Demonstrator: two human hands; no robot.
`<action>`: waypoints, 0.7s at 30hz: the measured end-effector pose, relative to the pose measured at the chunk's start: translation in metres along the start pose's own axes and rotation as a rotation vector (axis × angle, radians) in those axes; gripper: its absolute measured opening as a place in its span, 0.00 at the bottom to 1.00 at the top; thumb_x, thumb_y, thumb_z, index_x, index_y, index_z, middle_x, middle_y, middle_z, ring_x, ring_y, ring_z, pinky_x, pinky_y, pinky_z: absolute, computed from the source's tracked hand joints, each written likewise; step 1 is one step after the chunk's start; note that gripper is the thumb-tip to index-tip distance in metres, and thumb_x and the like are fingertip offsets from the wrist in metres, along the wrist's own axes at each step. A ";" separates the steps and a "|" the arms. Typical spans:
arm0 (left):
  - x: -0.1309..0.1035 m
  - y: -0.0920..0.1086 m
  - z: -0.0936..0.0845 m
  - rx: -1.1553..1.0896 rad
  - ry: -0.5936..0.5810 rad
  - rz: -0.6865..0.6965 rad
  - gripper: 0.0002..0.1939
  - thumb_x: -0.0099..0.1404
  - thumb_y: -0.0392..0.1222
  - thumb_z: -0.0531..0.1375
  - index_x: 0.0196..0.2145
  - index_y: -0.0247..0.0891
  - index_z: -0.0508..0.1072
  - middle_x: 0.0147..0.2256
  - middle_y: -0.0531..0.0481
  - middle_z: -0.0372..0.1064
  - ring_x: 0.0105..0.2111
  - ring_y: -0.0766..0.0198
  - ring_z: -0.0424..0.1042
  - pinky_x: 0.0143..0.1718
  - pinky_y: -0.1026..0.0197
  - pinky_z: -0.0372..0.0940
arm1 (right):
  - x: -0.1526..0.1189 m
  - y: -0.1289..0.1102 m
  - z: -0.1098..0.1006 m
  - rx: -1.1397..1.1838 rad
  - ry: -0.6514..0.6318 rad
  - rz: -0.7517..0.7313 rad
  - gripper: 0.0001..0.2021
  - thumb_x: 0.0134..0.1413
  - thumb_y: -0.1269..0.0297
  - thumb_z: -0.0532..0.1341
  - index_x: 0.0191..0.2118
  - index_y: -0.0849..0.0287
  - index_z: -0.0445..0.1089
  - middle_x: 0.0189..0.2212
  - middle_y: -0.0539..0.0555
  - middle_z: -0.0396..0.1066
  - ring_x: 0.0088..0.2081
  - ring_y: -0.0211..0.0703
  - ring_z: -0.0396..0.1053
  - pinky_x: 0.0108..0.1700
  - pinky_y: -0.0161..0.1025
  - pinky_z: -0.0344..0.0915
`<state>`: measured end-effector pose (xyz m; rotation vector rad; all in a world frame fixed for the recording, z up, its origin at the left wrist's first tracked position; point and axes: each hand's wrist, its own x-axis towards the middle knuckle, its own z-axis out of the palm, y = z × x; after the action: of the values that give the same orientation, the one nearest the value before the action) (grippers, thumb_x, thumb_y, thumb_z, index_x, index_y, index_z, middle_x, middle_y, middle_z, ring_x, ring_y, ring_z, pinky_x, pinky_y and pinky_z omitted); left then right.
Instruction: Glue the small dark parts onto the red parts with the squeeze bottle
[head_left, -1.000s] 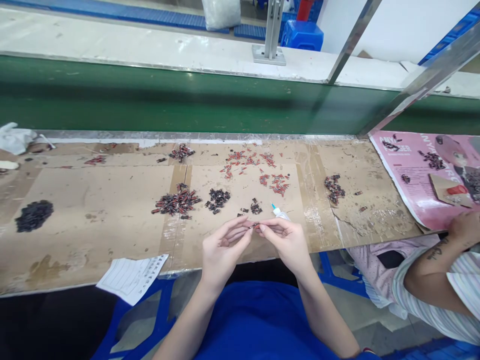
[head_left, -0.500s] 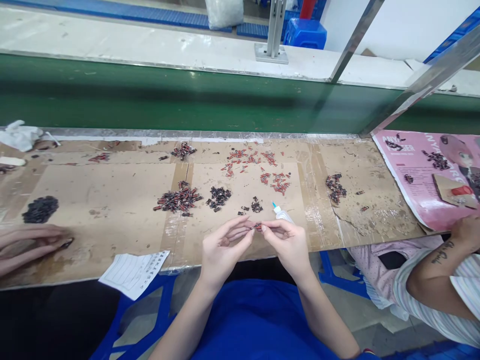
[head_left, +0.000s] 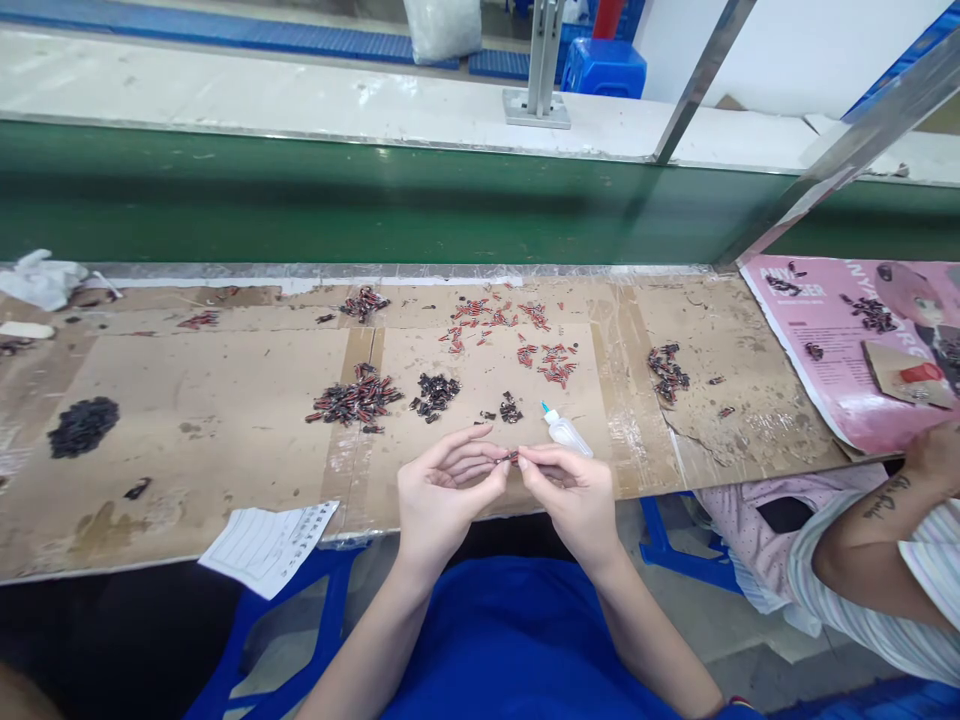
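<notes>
My left hand (head_left: 448, 490) and my right hand (head_left: 566, 495) meet over the front edge of the cardboard-covered table. Their fingertips pinch a small red-and-black part (head_left: 511, 457) between them; its exact kind is too small to make out. Just beyond my right hand lies a white squeeze bottle (head_left: 564, 430) with a blue tip. A small cluster of black parts (head_left: 511, 407) sits beyond my fingers, with a larger black pile (head_left: 435, 396) to its left. Farther left is a heap of red-and-black parts (head_left: 354, 399). Loose red parts (head_left: 556, 364) are spread farther back.
A paper slip (head_left: 266, 545) overhangs the front edge at left. Black pieces (head_left: 84, 427) are heaped at far left. At right, a co-worker's arm (head_left: 877, 530) rests near a pink sheet (head_left: 840, 370). A green panel (head_left: 375, 200) runs along the back.
The co-worker's hand at the left has withdrawn, leaving a small dark part on the cardboard. My hands stay together, with the held part slightly turned. The view has shifted a little.
</notes>
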<state>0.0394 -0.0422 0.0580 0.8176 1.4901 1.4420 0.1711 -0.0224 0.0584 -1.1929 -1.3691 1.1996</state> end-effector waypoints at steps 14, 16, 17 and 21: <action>0.003 -0.013 -0.001 -0.176 -0.088 -0.067 0.24 0.44 0.42 0.72 0.39 0.34 0.74 0.32 0.43 0.79 0.30 0.58 0.79 0.35 0.61 0.76 | 0.001 0.003 -0.001 -0.002 0.068 -0.022 0.07 0.47 0.66 0.66 0.35 0.54 0.79 0.30 0.53 0.79 0.28 0.44 0.77 0.34 0.42 0.78; 0.000 -0.010 0.001 -0.197 -0.098 -0.059 0.23 0.46 0.43 0.72 0.39 0.34 0.74 0.37 0.41 0.79 0.32 0.58 0.79 0.37 0.59 0.76 | 0.002 0.003 -0.001 0.030 0.097 0.026 0.06 0.46 0.65 0.67 0.33 0.55 0.79 0.29 0.53 0.79 0.28 0.45 0.77 0.34 0.42 0.78; -0.002 -0.008 0.001 -0.194 -0.107 -0.054 0.22 0.46 0.43 0.72 0.39 0.34 0.74 0.39 0.40 0.79 0.33 0.58 0.79 0.39 0.59 0.76 | 0.002 0.004 -0.002 0.041 0.106 0.050 0.06 0.45 0.65 0.67 0.33 0.56 0.79 0.29 0.53 0.79 0.28 0.45 0.78 0.34 0.41 0.78; -0.002 -0.005 -0.001 -0.143 -0.141 -0.028 0.19 0.49 0.44 0.70 0.38 0.34 0.75 0.38 0.40 0.79 0.34 0.57 0.80 0.39 0.59 0.76 | 0.004 0.006 -0.002 0.059 0.114 0.084 0.07 0.44 0.65 0.68 0.33 0.57 0.79 0.30 0.53 0.80 0.29 0.44 0.78 0.36 0.40 0.78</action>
<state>0.0402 -0.0449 0.0536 0.7905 1.2728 1.4230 0.1729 -0.0181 0.0532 -1.2677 -1.2023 1.2035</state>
